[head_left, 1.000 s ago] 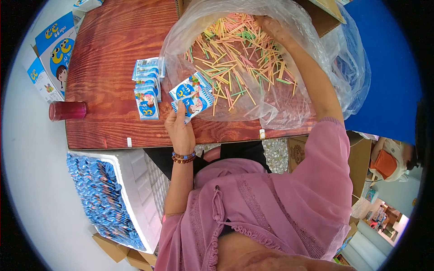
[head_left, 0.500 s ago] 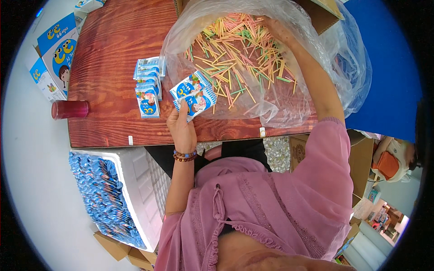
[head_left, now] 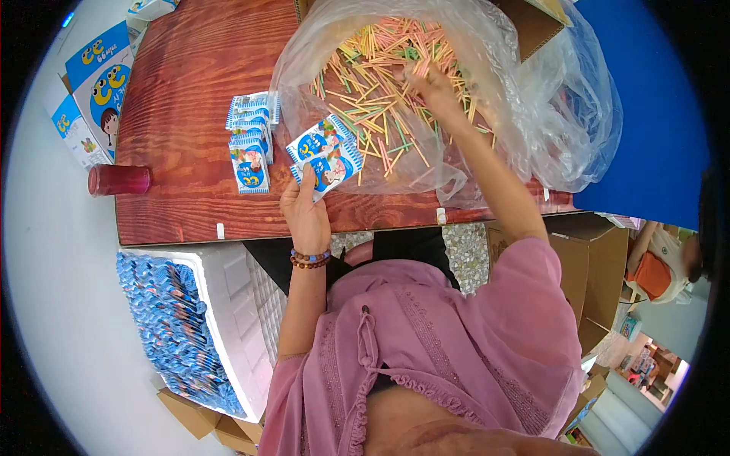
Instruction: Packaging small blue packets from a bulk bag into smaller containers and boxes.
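Observation:
My left hand (head_left: 308,220) is closed on small blue-and-white packets (head_left: 328,156), overlapping, its thumb across the lower one. They are held at the near left edge of a clear plastic bag (head_left: 304,57). Thin pink, yellow and green sticks (head_left: 376,99) lie loose in a heap on the opened bag. Among them is my right hand (head_left: 437,91), its fingers curled down, slightly blurred. Pinkish sticks show at those fingertips; whether they are gripped is unclear. Left of the held packets, several similar packets (head_left: 249,163) lie in an overlapping row on the wooden table (head_left: 190,83).
A red-lidded jar (head_left: 119,180) stands at the table's left edge, near printed boxes (head_left: 103,83). Below left, a white foam box (head_left: 228,304) holds many blue packets. Cardboard boxes (head_left: 601,266) stand at the right, where another person's arm (head_left: 644,247) shows. A blue surface (head_left: 639,114) adjoins the table.
My right hand has moved from the far right of the heap toward me and left, into the middle of the sticks. My left hand stays nearly still with the packets.

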`<state>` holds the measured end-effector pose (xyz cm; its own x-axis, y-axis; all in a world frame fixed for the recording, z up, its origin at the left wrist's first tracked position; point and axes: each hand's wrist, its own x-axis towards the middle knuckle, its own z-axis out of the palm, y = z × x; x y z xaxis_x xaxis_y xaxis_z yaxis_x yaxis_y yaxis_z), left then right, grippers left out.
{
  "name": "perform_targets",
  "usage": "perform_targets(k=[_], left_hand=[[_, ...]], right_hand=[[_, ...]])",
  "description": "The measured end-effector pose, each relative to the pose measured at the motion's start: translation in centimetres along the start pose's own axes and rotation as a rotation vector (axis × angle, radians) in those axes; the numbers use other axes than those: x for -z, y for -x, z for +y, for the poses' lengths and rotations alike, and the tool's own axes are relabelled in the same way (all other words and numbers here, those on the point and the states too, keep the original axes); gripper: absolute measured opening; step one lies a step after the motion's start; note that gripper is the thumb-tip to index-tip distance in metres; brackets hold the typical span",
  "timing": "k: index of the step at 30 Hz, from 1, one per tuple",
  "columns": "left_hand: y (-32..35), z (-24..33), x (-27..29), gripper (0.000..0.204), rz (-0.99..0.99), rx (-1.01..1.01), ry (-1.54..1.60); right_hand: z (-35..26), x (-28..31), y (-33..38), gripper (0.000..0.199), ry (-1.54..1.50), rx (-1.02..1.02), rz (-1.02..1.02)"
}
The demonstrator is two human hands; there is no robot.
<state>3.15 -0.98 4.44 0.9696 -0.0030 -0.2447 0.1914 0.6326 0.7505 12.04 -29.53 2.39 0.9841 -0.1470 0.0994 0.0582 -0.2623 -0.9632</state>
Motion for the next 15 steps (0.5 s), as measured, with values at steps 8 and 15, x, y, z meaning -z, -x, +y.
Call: perform_targets(k=[8,15], left_hand=[[0.1,-0.5,0.2,0.02,-0.002,0.034,0.014],[0.5,0.1,0.0,0.019,0.014,0.039,0.022]], right_hand=[[1.5,-0.9,2.1,0.015,0.396,0.267,0.031],[-0.3,-2.3,2.2,0.014,0.177,0.2,0.04]])
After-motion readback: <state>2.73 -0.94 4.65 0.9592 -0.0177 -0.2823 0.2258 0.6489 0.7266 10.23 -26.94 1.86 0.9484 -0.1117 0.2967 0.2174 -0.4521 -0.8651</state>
